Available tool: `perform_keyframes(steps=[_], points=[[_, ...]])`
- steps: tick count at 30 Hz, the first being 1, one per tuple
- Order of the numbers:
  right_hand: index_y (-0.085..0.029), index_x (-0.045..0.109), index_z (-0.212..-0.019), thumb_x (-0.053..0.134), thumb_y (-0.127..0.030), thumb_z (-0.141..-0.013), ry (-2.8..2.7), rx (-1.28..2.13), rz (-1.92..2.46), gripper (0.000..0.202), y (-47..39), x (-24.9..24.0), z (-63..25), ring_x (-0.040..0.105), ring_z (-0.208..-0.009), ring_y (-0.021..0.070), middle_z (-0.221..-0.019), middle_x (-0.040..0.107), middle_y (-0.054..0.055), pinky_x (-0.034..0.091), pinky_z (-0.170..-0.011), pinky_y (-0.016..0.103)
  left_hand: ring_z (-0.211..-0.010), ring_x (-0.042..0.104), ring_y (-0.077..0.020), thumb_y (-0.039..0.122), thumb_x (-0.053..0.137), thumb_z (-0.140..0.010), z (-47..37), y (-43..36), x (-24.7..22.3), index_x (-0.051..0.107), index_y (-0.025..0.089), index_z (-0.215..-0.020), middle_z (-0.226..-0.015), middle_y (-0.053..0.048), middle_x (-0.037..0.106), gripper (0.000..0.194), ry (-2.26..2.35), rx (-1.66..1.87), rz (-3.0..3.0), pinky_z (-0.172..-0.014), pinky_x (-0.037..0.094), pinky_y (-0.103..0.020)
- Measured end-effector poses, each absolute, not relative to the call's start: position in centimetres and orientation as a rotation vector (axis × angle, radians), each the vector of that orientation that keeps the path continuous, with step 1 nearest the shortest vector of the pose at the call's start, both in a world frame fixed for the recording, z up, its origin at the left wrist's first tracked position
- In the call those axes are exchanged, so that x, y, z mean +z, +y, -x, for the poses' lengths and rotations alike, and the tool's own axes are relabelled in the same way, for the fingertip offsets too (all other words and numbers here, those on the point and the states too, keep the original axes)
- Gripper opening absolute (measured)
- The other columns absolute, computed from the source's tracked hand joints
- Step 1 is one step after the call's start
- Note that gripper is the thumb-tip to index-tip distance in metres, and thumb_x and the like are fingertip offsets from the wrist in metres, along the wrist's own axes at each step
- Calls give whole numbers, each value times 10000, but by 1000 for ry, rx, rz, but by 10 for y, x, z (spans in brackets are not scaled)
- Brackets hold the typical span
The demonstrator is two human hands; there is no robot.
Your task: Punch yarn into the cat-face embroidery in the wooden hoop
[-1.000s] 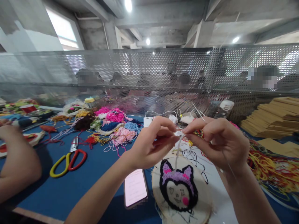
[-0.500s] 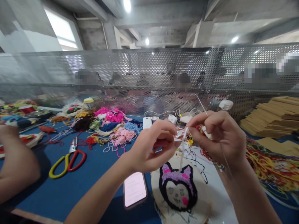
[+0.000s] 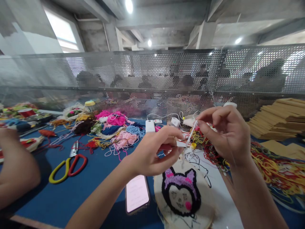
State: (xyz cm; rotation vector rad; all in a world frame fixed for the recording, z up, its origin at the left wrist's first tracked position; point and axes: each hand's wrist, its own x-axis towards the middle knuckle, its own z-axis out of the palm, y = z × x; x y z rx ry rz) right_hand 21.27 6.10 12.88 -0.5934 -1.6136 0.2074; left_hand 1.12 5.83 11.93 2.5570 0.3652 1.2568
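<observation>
My left hand is closed around what look like small thread snips, whose pale tips stick out past my fingers; the rest is hidden in the palm. Higher up on the right, my right hand pinches white yarn between thumb and forefinger. The yarn slants down to the snips' tips. Below both hands lies a round hoop of cream cloth with a tufted black, purple and pink cat-eared head; its face is mostly bare cloth with drawn lines and one pink cheek.
A lit phone lies left of the hoop, and farther left are scissors with yellow and red handles. Yarn heaps line the back. Brown paper sheets and tangled yarn sit right. Another person's arm rests at left.
The snips' pale tips now show at my left fingertips, beside the yarn. My right hand has shifted slightly right, drawing the white yarn aslant. The thin rod above it is harder to see.
</observation>
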Motion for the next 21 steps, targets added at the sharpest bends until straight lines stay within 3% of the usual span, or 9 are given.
perform_keyframes(steps=[11, 16, 21], points=[[-214, 423, -731, 566, -105, -783, -1181, 1187, 531, 187, 68, 133, -213, 570, -708, 88, -788, 500, -32, 477, -623, 200, -484, 441, -34, 92, 539, -783, -12, 61, 118, 478, 162, -1041, -693, 19, 587, 274, 394, 1298, -2655, -454, 398, -124], [-195, 458, -693, 586, -84, -760, -1026, 1402, 524, 183, 69, 135, -214, 485, -614, 53, -766, 472, -28, 455, -541, 150, -494, 452, -45, 119, 544, -791, -11, 65, 119, 461, 165, -1056, -691, 18, 612, 282, 435, 1226, -2649, -462, 382, -150], [-184, 492, -697, 586, -36, -692, -911, 1582, 483, 175, 73, 135, -221, 398, -542, 29, -765, 469, -20, 339, -408, 121, -474, 410, -56, 150, 517, -821, -4, 78, 122, 500, 183, -1103, -622, 50, 574, 284, 642, 1043, -2709, -470, 347, -182]])
